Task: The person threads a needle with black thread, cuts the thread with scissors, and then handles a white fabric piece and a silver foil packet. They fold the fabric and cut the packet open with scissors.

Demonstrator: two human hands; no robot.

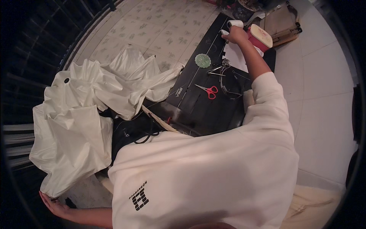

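Observation:
My left hand [55,206], at the lower left, touches the bottom end of a large crumpled off-white coated fabric sheet [77,143]; its grip is unclear. The sheet drapes across the left side, with a round dark hole or spot on it. My right hand [238,35] reaches to the far end of a black table [197,100], against a white thread spool [236,23] and a small white object [225,35]. Whether its fingers close on either is hidden. Red-handled scissors [211,92] lie nearer me, beside a green scalloped disc [202,60] and small metal tools [216,70].
A red container with a cream lid [261,35] stands right of my right hand. White paper [236,56] lies below that forearm. Beyond are a cardboard box [280,24] and a plant pot [243,10]. Dark bars line the left; a thin cord crosses near the table's close edge.

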